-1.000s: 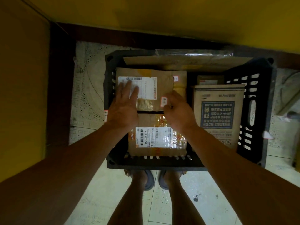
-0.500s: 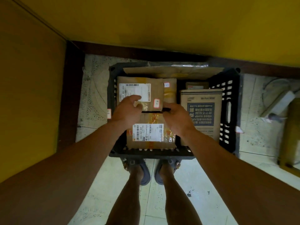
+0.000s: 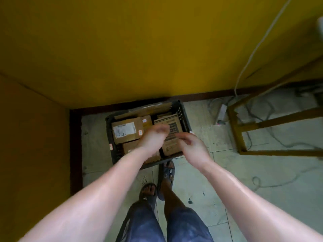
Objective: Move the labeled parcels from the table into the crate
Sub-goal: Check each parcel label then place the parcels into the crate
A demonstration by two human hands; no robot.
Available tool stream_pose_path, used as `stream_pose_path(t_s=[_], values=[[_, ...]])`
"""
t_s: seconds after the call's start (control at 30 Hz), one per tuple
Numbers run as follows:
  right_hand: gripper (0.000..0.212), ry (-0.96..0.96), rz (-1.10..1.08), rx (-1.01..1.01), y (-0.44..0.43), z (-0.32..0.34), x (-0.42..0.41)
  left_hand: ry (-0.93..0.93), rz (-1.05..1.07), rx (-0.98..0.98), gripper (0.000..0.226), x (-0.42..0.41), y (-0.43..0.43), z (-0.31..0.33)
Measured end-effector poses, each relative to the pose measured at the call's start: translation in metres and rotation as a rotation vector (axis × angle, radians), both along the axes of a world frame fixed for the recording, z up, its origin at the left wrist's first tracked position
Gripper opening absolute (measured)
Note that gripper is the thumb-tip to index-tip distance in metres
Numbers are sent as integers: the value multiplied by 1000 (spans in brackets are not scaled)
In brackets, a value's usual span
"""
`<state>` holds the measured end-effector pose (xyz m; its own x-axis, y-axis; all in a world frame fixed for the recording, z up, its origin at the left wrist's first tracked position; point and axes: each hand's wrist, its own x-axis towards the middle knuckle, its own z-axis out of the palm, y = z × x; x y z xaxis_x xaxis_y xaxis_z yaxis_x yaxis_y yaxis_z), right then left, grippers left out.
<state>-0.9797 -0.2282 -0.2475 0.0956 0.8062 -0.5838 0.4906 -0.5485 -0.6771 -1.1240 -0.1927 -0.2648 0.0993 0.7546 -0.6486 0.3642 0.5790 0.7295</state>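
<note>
At the left of the frame a dark skirting board runs beside the black crate (image 3: 110, 135), which stands on the tiled floor at centre. Inside it, on its left side, lies a brown parcel (image 3: 125, 131) with its white label facing up. A second brown parcel (image 3: 130, 147) sits below it, partly hidden by the wrist. The left hand (image 3: 153, 140) hovers over the middle of the crate, blurred, its fingers loosely curled around nothing. Just right of it a printed carton (image 3: 174, 131) fills the crate's right side. The right hand (image 3: 193, 147) hangs over the crate's lower right corner, fingers slack and bent, also empty. Further right stands a yellow frame (image 3: 235, 130), with a white cable (image 3: 251, 55) trailing down the wall above it. By the look of it, a parcel is set down and the hands are free. The next move would be to turn to the table, which cannot be made out here, and pick up another labelled parcel, if any remain.
</note>
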Motion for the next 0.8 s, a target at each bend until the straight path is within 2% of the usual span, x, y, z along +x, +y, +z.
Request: stream_pose_path(t_s=[0.13, 0.27, 0.53, 0.67, 0.8], values=[[25, -72, -137, 88, -40, 84, 38, 13, -116, 88, 25, 30, -5, 80], [22, -106, -269, 180, -74, 148, 82, -57, -273, 191, 25, 86, -21, 143], [22, -57, -565, 371, -139, 227, 204, -176, -590, 347, 20, 237, -65, 235], [22, -44, -575, 384, -182, 240, 282, -251, -601, 292, 23, 326, -94, 253], [17, -23, -662, 425, -219, 248, 379, -350, -522, 184, 20, 423, -129, 267]])
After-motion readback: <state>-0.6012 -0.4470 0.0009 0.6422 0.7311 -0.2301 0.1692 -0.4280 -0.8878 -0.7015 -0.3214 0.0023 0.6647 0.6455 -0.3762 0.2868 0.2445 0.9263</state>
